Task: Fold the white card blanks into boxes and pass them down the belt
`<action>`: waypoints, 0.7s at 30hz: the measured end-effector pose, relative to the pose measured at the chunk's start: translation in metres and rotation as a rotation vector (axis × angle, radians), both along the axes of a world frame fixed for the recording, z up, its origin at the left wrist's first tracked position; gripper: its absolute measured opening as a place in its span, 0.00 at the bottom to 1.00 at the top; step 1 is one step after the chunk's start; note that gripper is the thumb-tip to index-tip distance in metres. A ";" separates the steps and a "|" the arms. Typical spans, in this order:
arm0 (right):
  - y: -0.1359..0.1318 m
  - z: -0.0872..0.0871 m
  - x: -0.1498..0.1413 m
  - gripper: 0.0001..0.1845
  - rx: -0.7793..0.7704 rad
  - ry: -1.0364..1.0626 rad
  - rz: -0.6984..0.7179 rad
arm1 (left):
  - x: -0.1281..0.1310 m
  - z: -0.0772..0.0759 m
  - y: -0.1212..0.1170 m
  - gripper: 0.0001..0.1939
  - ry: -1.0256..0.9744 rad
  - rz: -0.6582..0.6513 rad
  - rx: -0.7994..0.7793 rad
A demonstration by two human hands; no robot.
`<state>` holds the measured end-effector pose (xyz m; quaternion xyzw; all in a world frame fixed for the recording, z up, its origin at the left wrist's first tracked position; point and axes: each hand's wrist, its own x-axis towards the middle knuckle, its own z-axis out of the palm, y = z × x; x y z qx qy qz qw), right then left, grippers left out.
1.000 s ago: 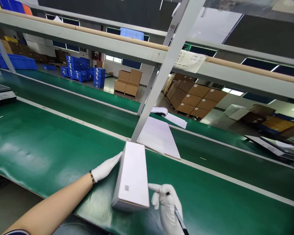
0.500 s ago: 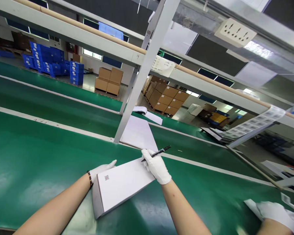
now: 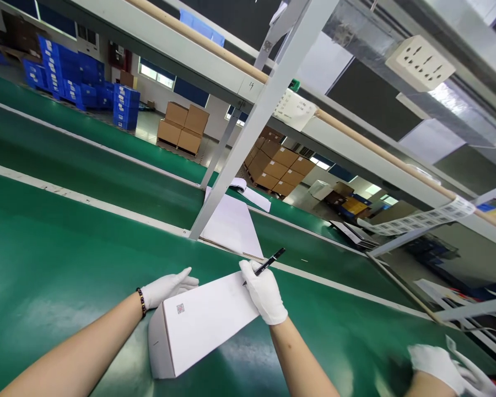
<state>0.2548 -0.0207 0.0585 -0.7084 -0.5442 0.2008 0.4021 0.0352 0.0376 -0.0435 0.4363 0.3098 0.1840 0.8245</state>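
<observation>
A white box (image 3: 209, 325) with a small printed square code near its left end lies at a slant on the green work surface. My right hand (image 3: 265, 292), in a white glove, grips a black pen (image 3: 271, 261), its tip pointing down at the box's far right end. The gloved fingers rest over that end of the box. Beside the box's far left edge is my left hand (image 3: 169, 288), also gloved, its fingers stretched out and apart from the thumb. The box hides part of that hand, so I cannot tell whether it touches the side.
A metal post (image 3: 248, 138) rises beyond the box, with a white sheet (image 3: 233, 226) at its foot. Another person's gloved hand (image 3: 436, 366) is at the lower right. A power strip (image 3: 420, 62) hangs above. Cartons (image 3: 184, 128) and blue crates (image 3: 126, 106) stand farther back.
The pen and my right hand have shifted slightly down on the box. My left hand has moved a little left, fingers showing more. The view has tilted, and the other person's hand has moved.
</observation>
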 end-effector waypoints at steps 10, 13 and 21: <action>0.001 -0.004 0.002 0.23 -0.036 -0.102 -0.011 | 0.002 0.002 -0.002 0.41 0.036 0.054 -0.026; 0.001 -0.003 0.001 0.24 -0.023 -0.114 -0.025 | 0.002 0.000 -0.001 0.42 0.028 0.048 -0.031; -0.007 -0.001 0.003 0.24 0.156 0.122 -0.082 | 0.001 -0.010 0.003 0.37 -0.037 0.062 -0.083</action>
